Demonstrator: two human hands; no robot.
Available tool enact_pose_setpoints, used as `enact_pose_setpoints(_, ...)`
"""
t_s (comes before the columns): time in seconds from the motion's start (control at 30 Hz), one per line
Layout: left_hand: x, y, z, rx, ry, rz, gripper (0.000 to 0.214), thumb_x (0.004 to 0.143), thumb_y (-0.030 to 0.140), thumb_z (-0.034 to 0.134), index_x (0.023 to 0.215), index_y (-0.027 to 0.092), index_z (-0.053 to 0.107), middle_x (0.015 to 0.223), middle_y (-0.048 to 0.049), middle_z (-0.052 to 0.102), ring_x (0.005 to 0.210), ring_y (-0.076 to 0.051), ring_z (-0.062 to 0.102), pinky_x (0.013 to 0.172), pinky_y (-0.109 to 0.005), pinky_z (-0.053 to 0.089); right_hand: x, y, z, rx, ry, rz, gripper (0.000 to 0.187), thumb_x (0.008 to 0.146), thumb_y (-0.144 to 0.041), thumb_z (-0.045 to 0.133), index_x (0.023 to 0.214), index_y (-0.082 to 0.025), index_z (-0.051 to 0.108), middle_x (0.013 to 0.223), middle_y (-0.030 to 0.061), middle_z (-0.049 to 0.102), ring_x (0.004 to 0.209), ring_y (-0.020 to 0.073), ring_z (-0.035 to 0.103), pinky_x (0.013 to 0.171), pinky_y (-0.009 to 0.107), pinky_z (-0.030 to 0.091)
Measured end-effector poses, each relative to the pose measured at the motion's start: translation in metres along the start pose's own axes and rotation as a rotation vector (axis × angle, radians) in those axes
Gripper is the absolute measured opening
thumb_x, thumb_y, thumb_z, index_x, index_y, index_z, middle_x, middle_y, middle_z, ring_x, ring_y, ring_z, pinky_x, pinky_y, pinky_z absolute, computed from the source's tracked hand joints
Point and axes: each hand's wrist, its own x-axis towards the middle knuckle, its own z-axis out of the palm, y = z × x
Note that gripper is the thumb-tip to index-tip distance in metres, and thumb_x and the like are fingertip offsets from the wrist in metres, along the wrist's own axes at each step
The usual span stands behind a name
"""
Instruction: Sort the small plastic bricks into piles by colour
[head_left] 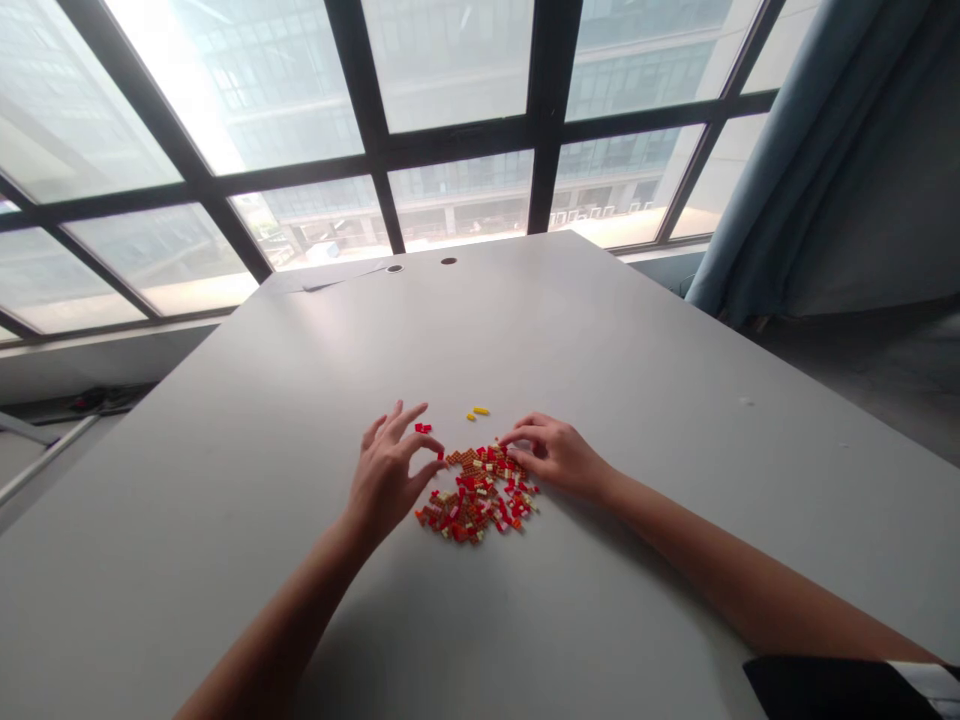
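A loose pile of small toy bricks (469, 508), in red, brown, orange, pink and cream, lies on the table between my hands. At the pile's upper left, my left hand (386, 470) pinches a small red brick (441, 455) between thumb and index finger, its other fingers raised. My right hand (555, 453) rests at the upper right edge of the pile with fingers curled and thumb close to the index finger. Red shows by those fingertips, but what they hold is too small to make out. Two red bricks (424, 428) and two yellow bricks (480, 411) lie apart, above the pile.
The white table (480, 340) reaches to dark-framed windows. Two round cable holes, one a dark grommet (448, 261), and a thin flat sheet (337, 281) are at its far end. A blue curtain (780, 170) hangs on the right. Small white scraps (746, 401) lie on the table's right side.
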Motion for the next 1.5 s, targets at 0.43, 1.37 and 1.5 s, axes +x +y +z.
enact_pose_setpoints(0.43,0.007,-0.035,0.012,-0.105,0.213,-0.136,0.013,0.082,0.028,0.064,0.091,0.022,0.070,0.130,-0.0128,0.055,0.127,-0.032,0.046,0.100,-0.051,0.042,-0.001,0.000,0.001,0.023,0.005,0.021,0.019,0.081,-0.022,0.058,0.093,-0.019,0.073,0.092,0.0059,0.063,0.058,0.0098,0.052,0.061,0.026,0.046)
enact_pose_setpoints(1.37,0.011,-0.036,0.013,0.056,0.172,-0.213,0.012,0.081,0.021,0.063,0.092,0.020,0.068,0.130,-0.0138,0.055,0.126,-0.032,0.047,0.100,-0.052,0.040,-0.002,0.001,0.002,0.024,0.014,0.028,0.019,0.081,-0.024,0.058,0.093,-0.020,0.072,0.094,0.0058,0.063,0.059,0.0099,0.053,0.062,0.027,0.048)
enact_pose_setpoints(1.5,0.007,-0.047,0.006,0.084,0.116,-0.256,0.013,0.078,0.024,0.067,0.090,0.021,0.069,0.130,-0.0151,0.054,0.125,-0.037,0.047,0.096,-0.056,0.043,-0.003,0.001,0.002,0.020,0.011,0.021,0.019,0.081,-0.022,0.057,0.092,-0.020,0.072,0.094,0.0060,0.064,0.059,0.0100,0.054,0.062,0.027,0.048)
